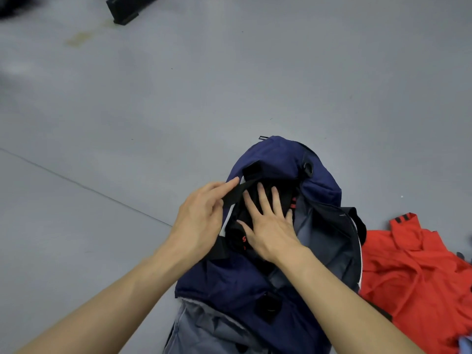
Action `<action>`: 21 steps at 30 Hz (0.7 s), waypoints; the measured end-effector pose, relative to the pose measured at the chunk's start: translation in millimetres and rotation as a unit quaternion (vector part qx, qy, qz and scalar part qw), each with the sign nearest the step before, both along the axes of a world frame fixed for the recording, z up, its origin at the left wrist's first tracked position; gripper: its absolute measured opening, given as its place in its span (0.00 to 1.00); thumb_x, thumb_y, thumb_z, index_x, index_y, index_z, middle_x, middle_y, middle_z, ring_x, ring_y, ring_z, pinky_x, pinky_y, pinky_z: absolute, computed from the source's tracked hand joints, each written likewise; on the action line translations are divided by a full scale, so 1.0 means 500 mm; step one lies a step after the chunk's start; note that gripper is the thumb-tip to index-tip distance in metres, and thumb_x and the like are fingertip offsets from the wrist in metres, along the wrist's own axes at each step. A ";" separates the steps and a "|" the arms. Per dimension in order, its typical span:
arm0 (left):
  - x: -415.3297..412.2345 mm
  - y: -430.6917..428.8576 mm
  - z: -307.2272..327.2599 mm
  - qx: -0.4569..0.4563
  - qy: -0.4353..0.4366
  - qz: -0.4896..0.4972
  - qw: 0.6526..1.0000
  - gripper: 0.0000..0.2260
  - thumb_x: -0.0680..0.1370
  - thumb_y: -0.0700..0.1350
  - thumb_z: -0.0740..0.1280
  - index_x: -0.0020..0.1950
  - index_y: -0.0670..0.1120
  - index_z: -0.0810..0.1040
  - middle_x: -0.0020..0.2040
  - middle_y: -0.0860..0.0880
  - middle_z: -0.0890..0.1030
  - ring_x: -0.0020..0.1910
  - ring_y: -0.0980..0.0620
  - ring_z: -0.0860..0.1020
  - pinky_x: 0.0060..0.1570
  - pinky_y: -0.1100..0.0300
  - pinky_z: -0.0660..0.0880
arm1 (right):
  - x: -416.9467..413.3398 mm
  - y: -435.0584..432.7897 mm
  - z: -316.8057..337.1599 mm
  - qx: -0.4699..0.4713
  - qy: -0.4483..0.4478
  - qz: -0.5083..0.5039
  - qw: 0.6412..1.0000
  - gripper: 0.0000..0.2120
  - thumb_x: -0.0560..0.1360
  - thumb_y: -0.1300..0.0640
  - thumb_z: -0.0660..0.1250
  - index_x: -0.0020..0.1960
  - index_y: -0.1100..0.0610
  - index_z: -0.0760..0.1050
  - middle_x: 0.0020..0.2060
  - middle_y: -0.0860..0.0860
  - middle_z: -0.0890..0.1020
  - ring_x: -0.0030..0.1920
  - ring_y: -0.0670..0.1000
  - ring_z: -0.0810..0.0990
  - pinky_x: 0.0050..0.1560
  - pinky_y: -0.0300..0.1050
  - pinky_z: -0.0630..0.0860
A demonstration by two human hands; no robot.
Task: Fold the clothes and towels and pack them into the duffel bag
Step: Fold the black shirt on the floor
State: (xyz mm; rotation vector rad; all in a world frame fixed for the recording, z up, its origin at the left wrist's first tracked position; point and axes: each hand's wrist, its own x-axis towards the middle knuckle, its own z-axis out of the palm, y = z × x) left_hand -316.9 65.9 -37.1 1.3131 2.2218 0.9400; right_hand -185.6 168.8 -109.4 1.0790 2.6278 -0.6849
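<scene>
A navy duffel bag [278, 159] lies on the grey floor, its top opening facing me. Inside the opening sits a black garment with red print [238, 235]. My right hand [268, 223] presses flat on that garment with fingers spread. My left hand [199, 221] holds the bag's left rim and its black strap [237, 191], index finger stretched along the strap, pulling the opening wide. A crumpled red garment with black stripes [419, 272] lies on the floor right of the bag.
A grey cloth [204, 330] lies under the bag's near end. A bit of light blue fabric [466, 344] shows at the bottom right corner. A black bar-shaped object [125, 8] rests on the floor far back. Bare grey floor spreads to the left and beyond.
</scene>
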 end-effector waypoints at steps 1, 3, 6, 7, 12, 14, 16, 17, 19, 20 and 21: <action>-0.006 -0.001 0.003 0.004 -0.004 -0.004 1.000 0.27 0.81 0.31 0.56 0.72 0.55 0.74 0.63 0.57 0.79 0.61 0.57 0.75 0.60 0.66 0.70 | -0.015 0.006 -0.001 0.008 -0.015 0.004 1.000 0.34 0.82 0.37 0.50 0.80 0.42 0.35 0.78 0.46 0.30 0.77 0.56 0.27 0.75 0.73 0.45; -0.018 0.003 0.011 0.015 -0.021 -0.011 1.000 0.27 0.81 0.31 0.56 0.72 0.55 0.75 0.63 0.58 0.79 0.62 0.58 0.75 0.62 0.68 0.69 | -0.047 0.022 0.000 0.011 -0.048 0.007 0.999 0.35 0.83 0.42 0.53 0.80 0.42 0.35 0.79 0.47 0.30 0.77 0.58 0.27 0.73 0.75 0.45; -0.030 0.011 0.018 0.017 -0.037 -0.008 0.999 0.27 0.81 0.31 0.56 0.71 0.56 0.76 0.64 0.59 0.78 0.60 0.61 0.75 0.58 0.73 0.69 | -0.080 0.048 0.001 -0.002 -0.077 0.005 0.997 0.35 0.82 0.42 0.55 0.80 0.42 0.36 0.79 0.47 0.31 0.78 0.59 0.28 0.72 0.77 0.47; -0.033 0.012 0.016 0.011 -0.036 -0.005 0.999 0.27 0.80 0.31 0.56 0.71 0.55 0.76 0.64 0.60 0.78 0.60 0.63 0.75 0.57 0.75 0.67 | -0.085 0.056 -0.002 -0.005 -0.080 0.004 0.997 0.35 0.82 0.41 0.55 0.80 0.41 0.36 0.79 0.47 0.32 0.78 0.58 0.29 0.71 0.78 0.47; -0.049 -0.003 -0.010 -0.022 -0.034 0.018 0.999 0.27 0.81 0.31 0.56 0.72 0.57 0.74 0.65 0.60 0.76 0.63 0.61 0.73 0.59 0.77 0.64 | -0.076 0.062 0.010 -0.014 -0.025 0.003 1.000 0.33 0.81 0.42 0.55 0.81 0.39 0.44 0.81 0.47 0.39 0.79 0.60 0.33 0.70 0.80 0.44; -0.050 -0.009 -0.015 -0.028 -0.027 0.020 0.999 0.28 0.81 0.31 0.56 0.73 0.57 0.73 0.65 0.60 0.75 0.63 0.60 0.72 0.60 0.75 0.64 | -0.064 0.046 0.014 -0.006 0.037 -0.014 0.999 0.30 0.80 0.43 0.54 0.80 0.38 0.49 0.81 0.47 0.43 0.79 0.59 0.34 0.71 0.79 0.42; -0.046 -0.011 -0.016 -0.022 -0.029 0.023 0.999 0.28 0.80 0.31 0.56 0.73 0.57 0.73 0.65 0.60 0.76 0.63 0.61 0.72 0.59 0.76 0.64 | -0.054 0.028 0.006 -0.003 0.044 -0.021 0.999 0.31 0.80 0.38 0.53 0.80 0.38 0.47 0.81 0.46 0.40 0.79 0.58 0.32 0.71 0.78 0.40; -0.043 -0.011 -0.014 -0.017 -0.032 0.024 0.999 0.28 0.80 0.30 0.56 0.73 0.57 0.73 0.65 0.60 0.76 0.63 0.62 0.72 0.58 0.77 0.64 | -0.053 0.021 -0.004 0.006 0.028 -0.019 0.999 0.33 0.79 0.35 0.54 0.80 0.38 0.45 0.81 0.46 0.38 0.78 0.58 0.31 0.71 0.78 0.40; -0.039 -0.012 -0.008 -0.004 -0.042 0.023 0.999 0.28 0.80 0.30 0.55 0.72 0.56 0.74 0.64 0.60 0.76 0.62 0.64 0.73 0.58 0.77 0.64 | -0.061 0.012 -0.021 0.039 -0.016 -0.015 0.999 0.38 0.78 0.33 0.57 0.80 0.39 0.41 0.80 0.47 0.36 0.78 0.59 0.30 0.70 0.80 0.41; -0.039 -0.012 -0.006 0.003 -0.049 0.021 0.999 0.28 0.80 0.29 0.55 0.72 0.55 0.75 0.64 0.61 0.76 0.62 0.65 0.73 0.57 0.77 0.64 | -0.070 0.010 -0.028 0.057 -0.033 -0.016 0.998 0.40 0.78 0.34 0.59 0.80 0.40 0.40 0.80 0.48 0.37 0.78 0.61 0.31 0.69 0.80 0.42; -0.039 -0.013 -0.004 0.008 -0.055 0.020 0.998 0.28 0.80 0.29 0.55 0.72 0.55 0.75 0.63 0.61 0.76 0.62 0.65 0.73 0.57 0.77 0.64 | -0.079 0.010 -0.031 0.071 -0.047 -0.019 0.996 0.41 0.77 0.35 0.61 0.80 0.41 0.40 0.81 0.49 0.38 0.78 0.62 0.32 0.69 0.81 0.43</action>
